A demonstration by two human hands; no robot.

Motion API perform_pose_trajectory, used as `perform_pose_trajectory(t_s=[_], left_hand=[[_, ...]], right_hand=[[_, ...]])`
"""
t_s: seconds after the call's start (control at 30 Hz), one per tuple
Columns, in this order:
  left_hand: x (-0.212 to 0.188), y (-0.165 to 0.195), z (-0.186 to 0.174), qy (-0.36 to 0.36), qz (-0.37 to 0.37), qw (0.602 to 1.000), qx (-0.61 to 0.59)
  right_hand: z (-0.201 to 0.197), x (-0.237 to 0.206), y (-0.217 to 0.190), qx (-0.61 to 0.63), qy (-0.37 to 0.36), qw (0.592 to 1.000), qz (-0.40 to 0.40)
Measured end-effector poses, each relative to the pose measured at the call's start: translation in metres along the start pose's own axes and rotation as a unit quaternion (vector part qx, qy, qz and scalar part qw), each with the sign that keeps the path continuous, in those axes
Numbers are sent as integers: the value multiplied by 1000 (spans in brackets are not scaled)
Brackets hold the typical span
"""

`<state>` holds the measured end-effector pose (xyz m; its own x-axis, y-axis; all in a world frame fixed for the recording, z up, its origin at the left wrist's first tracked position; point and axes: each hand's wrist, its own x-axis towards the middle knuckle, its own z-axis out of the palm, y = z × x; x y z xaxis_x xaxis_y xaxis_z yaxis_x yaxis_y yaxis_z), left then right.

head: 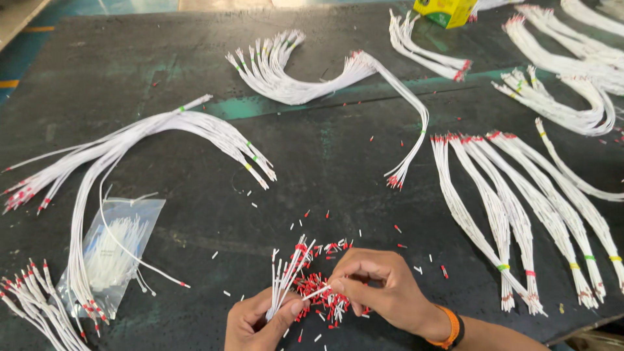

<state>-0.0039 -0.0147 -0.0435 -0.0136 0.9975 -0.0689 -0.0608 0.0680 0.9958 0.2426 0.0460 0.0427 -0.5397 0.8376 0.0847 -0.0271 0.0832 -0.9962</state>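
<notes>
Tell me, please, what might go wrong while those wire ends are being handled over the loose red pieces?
1. The pile of small red ferrules lies loose on the dark worktable; a nudge from the right hand could scatter more.
2. The left hand holds a short bunch of thin white wires fanned out; some could slip from the grip.

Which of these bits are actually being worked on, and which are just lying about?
In use: left hand gripping a wire bunch; right hand pinching one wire end; red ferrule pile.

Lying about: bag of ties, yellow box, banded wire bundles, loose bundle.
</notes>
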Motion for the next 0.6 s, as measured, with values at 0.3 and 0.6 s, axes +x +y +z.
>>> perform_pose_trajectory(t_s=[0.3,0.6], left_hand=[[-12,16,5,-7,85,995,48],[-3,11,3,104,88,991,-1]], right_hand=[[-7,-6,7,11,48,999,-24],[-39,24,-37,-214,106,971,28]])
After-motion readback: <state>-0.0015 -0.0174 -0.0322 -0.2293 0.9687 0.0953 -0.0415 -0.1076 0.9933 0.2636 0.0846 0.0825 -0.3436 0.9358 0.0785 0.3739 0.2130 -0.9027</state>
